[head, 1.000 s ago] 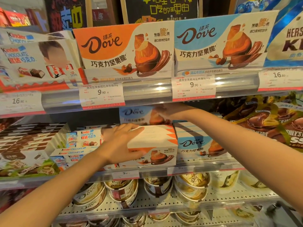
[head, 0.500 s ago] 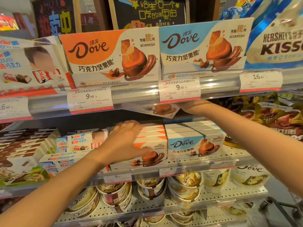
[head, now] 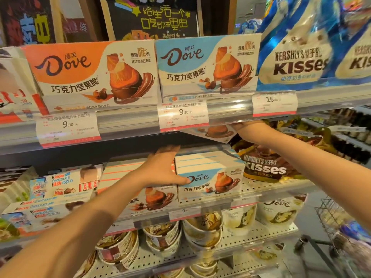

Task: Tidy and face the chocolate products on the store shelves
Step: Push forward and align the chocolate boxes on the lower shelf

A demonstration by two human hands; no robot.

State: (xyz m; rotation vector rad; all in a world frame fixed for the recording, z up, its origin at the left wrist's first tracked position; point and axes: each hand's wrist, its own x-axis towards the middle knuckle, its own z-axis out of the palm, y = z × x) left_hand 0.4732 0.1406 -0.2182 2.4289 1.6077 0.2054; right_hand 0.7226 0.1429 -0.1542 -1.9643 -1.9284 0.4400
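Note:
On the middle shelf an orange Dove box stack (head: pixel 154 199) sits left of a blue Dove box stack (head: pixel 210 181). My left hand (head: pixel 162 167) lies flat over the orange stack's right end, its thumb touching the front of the blue box. My right hand (head: pixel 246 125) reaches in under the upper shelf and holds a tilted Dove box (head: pixel 214 132). Its fingers and most of that box are hidden behind the price rail (head: pixel 130 121). Above, large orange (head: pixel 90 75) and blue (head: pixel 204 65) Dove display boxes face forward.
Kinder Chocolate boxes (head: pixel 62 181) stand left of the orange stack, and a brown Hershey's Kisses bag (head: pixel 265 169) sits right of the blue one. Blue Kisses bags (head: pixel 301 63) fill the upper right. Dove tubs (head: pixel 202 227) line the lower shelf. A wire cart (head: pixel 337 223) stands at right.
My left hand slid right along the orange stack until its thumb met the blue box. My right hand raised the Dove box up behind the upper shelf's rail.

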